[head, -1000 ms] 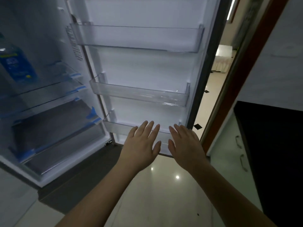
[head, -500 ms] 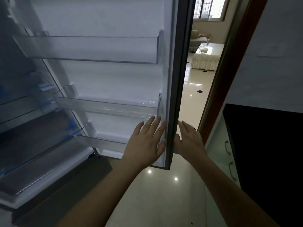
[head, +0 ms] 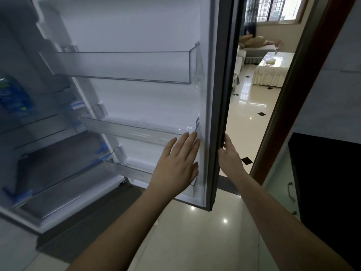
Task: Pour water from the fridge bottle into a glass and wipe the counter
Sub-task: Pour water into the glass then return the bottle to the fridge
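Note:
The fridge stands open, and its door [head: 136,102] is seen from the inside, with its outer edge turned toward me. A bottle with a blue label [head: 14,99] stands blurred on a shelf in the fridge, at the far left. My left hand [head: 179,163] lies flat with straight fingers on the door's inner side, near the lower door bins. My right hand [head: 230,155] touches the door's outer edge from the other side, with its fingers partly hidden behind the edge. Neither hand holds anything. No glass is in view.
A black counter [head: 328,182] over white cabinets with metal handles [head: 291,191] runs along the right. A brown door frame [head: 293,102] opens onto a living room with a covered table [head: 271,71]. Glossy tiled floor [head: 195,241] lies below my arms.
The door now shows edge-on between my hands instead of face-on. My left hand went onto its inner side and my right hand onto its outer edge. The bottle is back in view.

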Tool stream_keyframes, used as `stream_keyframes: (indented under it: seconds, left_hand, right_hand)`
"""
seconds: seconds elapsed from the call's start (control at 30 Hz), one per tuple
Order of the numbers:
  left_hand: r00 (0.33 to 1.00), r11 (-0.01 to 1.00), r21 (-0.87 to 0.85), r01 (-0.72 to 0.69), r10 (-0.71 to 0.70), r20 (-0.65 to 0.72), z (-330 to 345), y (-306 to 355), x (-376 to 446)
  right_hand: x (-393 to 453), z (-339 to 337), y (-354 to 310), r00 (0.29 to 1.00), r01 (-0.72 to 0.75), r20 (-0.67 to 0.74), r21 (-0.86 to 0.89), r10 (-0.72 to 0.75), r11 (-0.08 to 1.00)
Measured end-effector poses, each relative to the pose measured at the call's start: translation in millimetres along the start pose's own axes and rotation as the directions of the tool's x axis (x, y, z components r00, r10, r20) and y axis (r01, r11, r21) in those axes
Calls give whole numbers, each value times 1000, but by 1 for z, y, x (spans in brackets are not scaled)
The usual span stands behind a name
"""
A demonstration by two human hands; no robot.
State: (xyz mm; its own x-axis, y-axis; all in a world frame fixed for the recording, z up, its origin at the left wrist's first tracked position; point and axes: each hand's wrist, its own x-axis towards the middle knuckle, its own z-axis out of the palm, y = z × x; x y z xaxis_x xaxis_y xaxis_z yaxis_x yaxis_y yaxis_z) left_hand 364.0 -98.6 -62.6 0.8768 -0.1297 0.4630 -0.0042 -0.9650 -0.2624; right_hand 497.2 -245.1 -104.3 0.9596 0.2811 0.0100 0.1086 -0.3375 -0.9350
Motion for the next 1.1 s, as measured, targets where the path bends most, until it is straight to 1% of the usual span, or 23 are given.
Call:
stream_keyframes:
  seconds: [0.13, 0.23, 0.33, 0.43, 0.5, 0.6, 0.7, 0.83, 0.97, 1.1]
  left_hand:
    - [1000, 1000, 6, 16, -16, -15, -1, 2, -4]
    - [999, 999, -3, 37, -37, -34, -3, 3, -11]
    - [997, 998, -25, 55, -56, -57, -5, 2, -21]
    - [994, 996, -55, 71, -75, -75, -9, 3, -34]
    - [992, 992, -88, 94, -101, -77, -14, 3, -46]
    - [987, 984, -136, 118, -130, -89, -23, 0, -67]
    - [978, 967, -216, 137, -167, -128, -35, -8, -92]
    - [962, 933, -299, 202, -247, -120, -56, -18, -133]
    - [952, 908, -335, 251, -294, -85, -78, -33, -171]
    - [938, 875, -388, 290, -341, -67, -91, -56, -210]
  right_hand:
    - [2, 2, 9, 1000, -13, -16, 78, 14, 997]
    - [-2, 8, 13, 998, 9, -69, 98, -2, 995]
    - [-14, 20, 20, 988, 75, -136, 14, -72, 997]
    - [-29, 32, 26, 960, 138, -234, -89, -156, 986]
    - [-37, 38, 28, 940, 171, -282, -96, -192, 981]
    - [-52, 44, 29, 934, 166, -307, -75, -181, 983]
    - [-77, 52, 24, 935, 174, -302, -67, -186, 983]
    - [-121, 68, 15, 923, 230, -290, -115, -255, 966]
    - [-169, 88, 8, 930, 286, -185, -172, -316, 943]
    - [-203, 109, 2, 936, 337, -63, -136, -347, 932]
